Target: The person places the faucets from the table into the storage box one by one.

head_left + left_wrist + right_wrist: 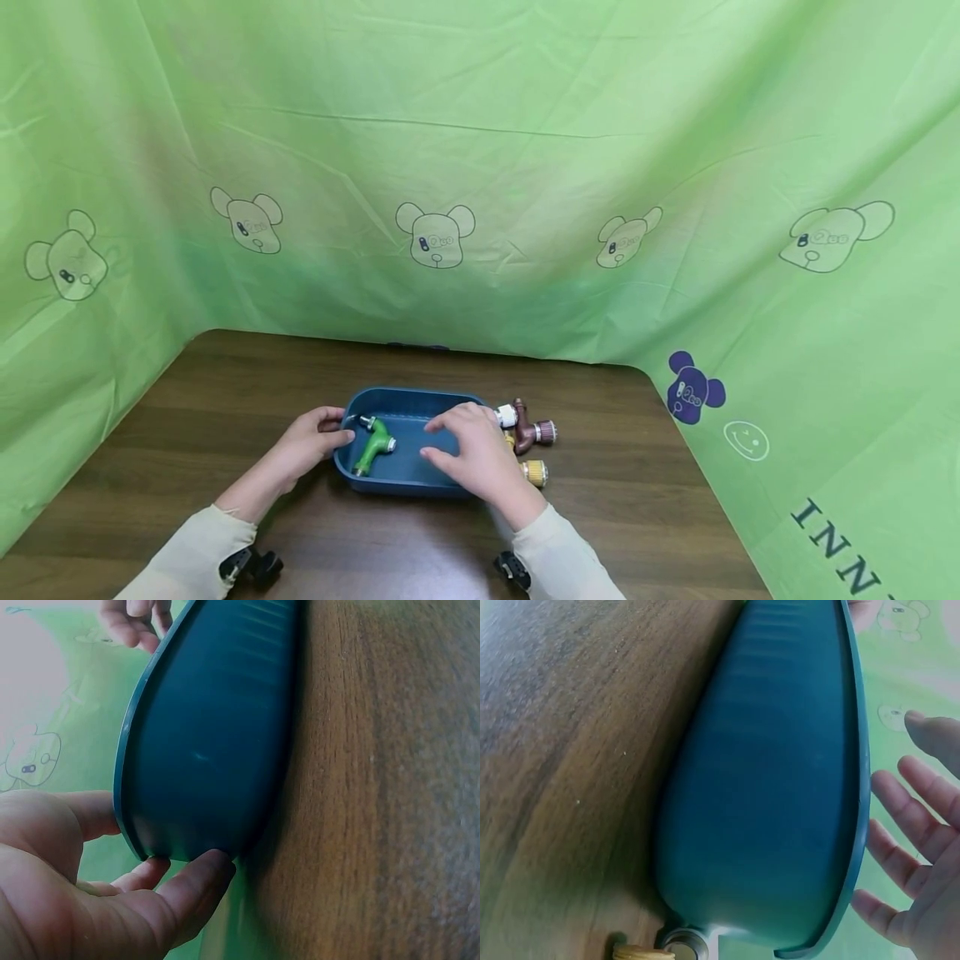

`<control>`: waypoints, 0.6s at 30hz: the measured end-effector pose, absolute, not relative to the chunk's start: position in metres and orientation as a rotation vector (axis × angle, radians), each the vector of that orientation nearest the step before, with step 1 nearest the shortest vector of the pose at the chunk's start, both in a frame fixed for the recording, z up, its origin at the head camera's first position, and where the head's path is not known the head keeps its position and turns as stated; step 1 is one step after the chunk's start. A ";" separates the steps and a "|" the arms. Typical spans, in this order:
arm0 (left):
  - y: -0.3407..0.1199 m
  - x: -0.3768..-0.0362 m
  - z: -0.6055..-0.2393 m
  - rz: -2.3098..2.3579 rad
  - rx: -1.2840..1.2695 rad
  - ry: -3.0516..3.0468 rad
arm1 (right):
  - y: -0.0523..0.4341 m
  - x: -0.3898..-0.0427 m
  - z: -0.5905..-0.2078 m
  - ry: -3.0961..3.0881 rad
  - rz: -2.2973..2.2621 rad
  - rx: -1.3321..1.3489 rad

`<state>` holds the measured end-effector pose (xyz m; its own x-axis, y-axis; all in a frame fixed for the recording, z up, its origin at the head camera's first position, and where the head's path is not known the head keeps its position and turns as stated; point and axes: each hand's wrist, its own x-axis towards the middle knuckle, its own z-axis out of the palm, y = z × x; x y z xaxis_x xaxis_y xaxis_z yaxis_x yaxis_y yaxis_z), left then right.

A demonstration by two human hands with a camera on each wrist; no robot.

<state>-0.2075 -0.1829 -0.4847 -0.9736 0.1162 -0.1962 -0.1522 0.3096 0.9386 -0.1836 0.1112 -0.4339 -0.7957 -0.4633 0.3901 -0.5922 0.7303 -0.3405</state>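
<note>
Blue tray (pixel 408 483) sits mid-counter (pixel 225 400), a green faucet (pixel 372 446) lying inside; I see my left hand (pixel 311 442) with fingers (pixel 191 889) curled round its left end. My right hand (pixel 472 454) hovers over the right half, fingers (pixel 900 847) spread, gripping nothing. Beyond lie a brown faucet (pixel 528 429) and a yellow one (pixel 534 472); I judge a careless sweep could knock them rolling.

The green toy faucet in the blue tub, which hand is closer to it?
Left. The left hand holds the tub rim beside the green faucet; the right hand hovers open, farther right.
</note>
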 end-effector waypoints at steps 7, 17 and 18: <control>-0.183 -0.207 -0.484 1.735 -0.034 2.341 | 0.117 -0.181 -0.433 -2.632 0.688 0.830; -0.184 -0.207 -0.485 1.738 -0.034 2.338 | 0.123 -0.178 -0.430 -2.598 0.698 0.847; -0.183 -0.207 -0.485 1.739 -0.036 2.336 | 0.123 -0.178 -0.431 -2.598 0.686 0.845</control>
